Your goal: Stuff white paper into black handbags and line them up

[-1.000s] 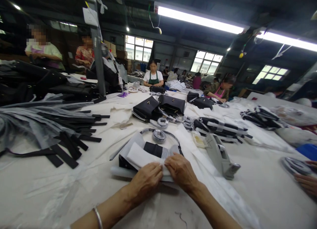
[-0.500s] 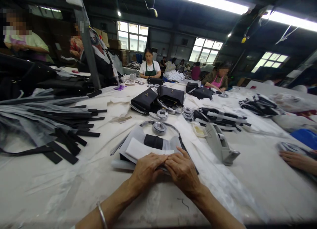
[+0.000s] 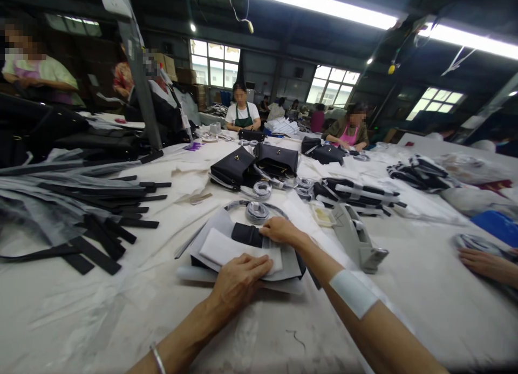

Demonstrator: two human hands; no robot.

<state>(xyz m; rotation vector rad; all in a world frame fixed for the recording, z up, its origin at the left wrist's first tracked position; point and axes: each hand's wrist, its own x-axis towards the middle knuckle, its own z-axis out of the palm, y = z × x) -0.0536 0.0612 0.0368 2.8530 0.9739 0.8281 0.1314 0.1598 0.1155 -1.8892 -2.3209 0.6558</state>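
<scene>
In front of me a dark bag wrapped in pale sheeting [image 3: 220, 221] lies on the table, with a folded white pad [image 3: 226, 250] across it. My left hand [image 3: 242, 277] presses on the near edge of the pad, its fingers stretched out. Farther up, my right hand [image 3: 280, 231] has its fingers closed at the right end of a black folded piece [image 3: 246, 234]; whether it grips the piece or the sheeting is hard to tell. A wrapped coil [image 3: 257, 212] sits just beyond, inside the bag's handle.
A grey tape dispenser [image 3: 358, 236] and a small tray [image 3: 324, 215] stand to the right. Black straps [image 3: 97, 250] are spread at left. Black bags [image 3: 232, 166] lie farther back. Another person's hand [image 3: 485, 263] rests at the right edge; more people sit behind.
My right hand has moved from beside my left hand up to the black piece. A pale patch now shows on my right forearm. My left hand stays at the near edge.
</scene>
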